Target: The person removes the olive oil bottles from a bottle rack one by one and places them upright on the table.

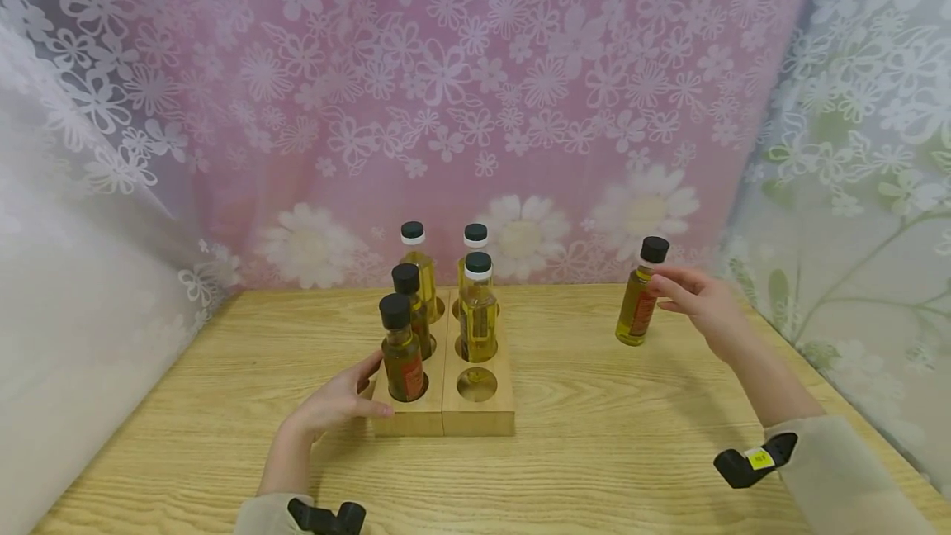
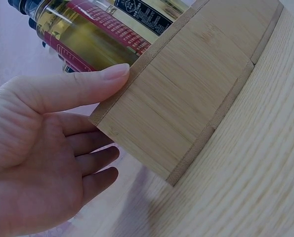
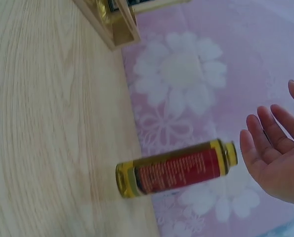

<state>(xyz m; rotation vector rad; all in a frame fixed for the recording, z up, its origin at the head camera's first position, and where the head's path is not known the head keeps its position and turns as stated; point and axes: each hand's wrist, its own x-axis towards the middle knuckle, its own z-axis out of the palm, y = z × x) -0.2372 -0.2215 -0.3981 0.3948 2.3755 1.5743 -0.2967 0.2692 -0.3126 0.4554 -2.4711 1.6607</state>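
Lone bottle (image 1: 641, 295) stands upright near tabletop's (image 1: 609, 452) far right corner, well apart from wooden rack (image 1: 444, 403) at centre. Rack has six holes: five bottles seated, near-right hole (image 1: 477, 384) vacant. Your right hand (image 1: 702, 300) spread open just beside lone bottle's neck, gripping nothing. Your left hand (image 1: 338, 403) open, thumb (image 2: 87, 84) pressed on rack's near-left corner.

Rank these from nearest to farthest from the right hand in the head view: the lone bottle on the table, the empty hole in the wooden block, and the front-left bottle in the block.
1. Lone bottle, standing just left of the right hand.
2. Empty hole, front right of the wooden block.
3. Front-left bottle, farthest, beside the left hand.
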